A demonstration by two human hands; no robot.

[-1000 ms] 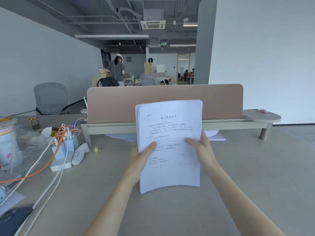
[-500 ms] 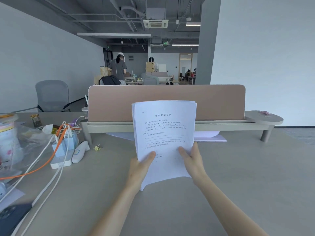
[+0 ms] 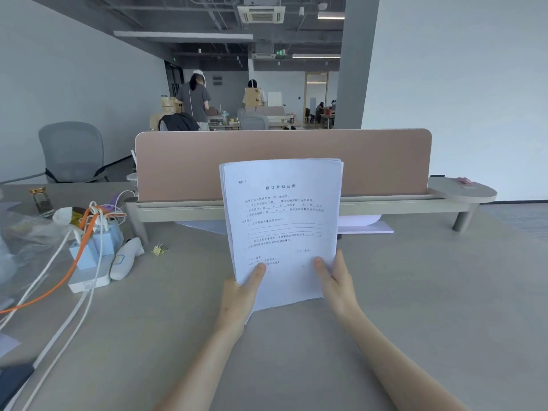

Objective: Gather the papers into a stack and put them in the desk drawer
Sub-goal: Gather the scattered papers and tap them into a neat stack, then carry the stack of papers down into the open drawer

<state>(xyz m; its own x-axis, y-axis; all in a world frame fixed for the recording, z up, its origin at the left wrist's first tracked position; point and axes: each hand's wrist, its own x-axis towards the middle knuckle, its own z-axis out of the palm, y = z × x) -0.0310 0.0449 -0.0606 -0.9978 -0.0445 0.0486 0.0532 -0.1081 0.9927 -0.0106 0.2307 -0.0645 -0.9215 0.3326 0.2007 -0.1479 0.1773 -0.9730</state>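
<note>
Down comes the stack of papers (image 3: pixel 283 229), lower than a moment ago, and both hands have slid toward its bottom edge, so most of the printed top sheet now shows. It stands nearly upright, tipped a touch to the left, its lower edge at or just above the grey desk (image 3: pixel 415 292); whether it touches I cannot tell. The left hand (image 3: pixel 240 295) pinches the lower left corner, thumb pressed flat on the front sheet, fingers hidden behind. The right hand (image 3: pixel 336 281) clamps the lower right edge the same way, thumb on the front. Sheet edges at the top look almost squared, a few still fanned at the right.

Behind the stack runs a pink divider panel (image 3: pixel 281 161) on a long desk shelf (image 3: pixel 400 203), and more loose sheets (image 3: pixel 367 225) lie under that shelf. Off to the left sit a white power strip (image 3: pixel 89 280) with blue plugs, an orange cable (image 3: pixel 59 286), white cables and a white handheld device (image 3: pixel 126 258). No drawer shows in this view.
</note>
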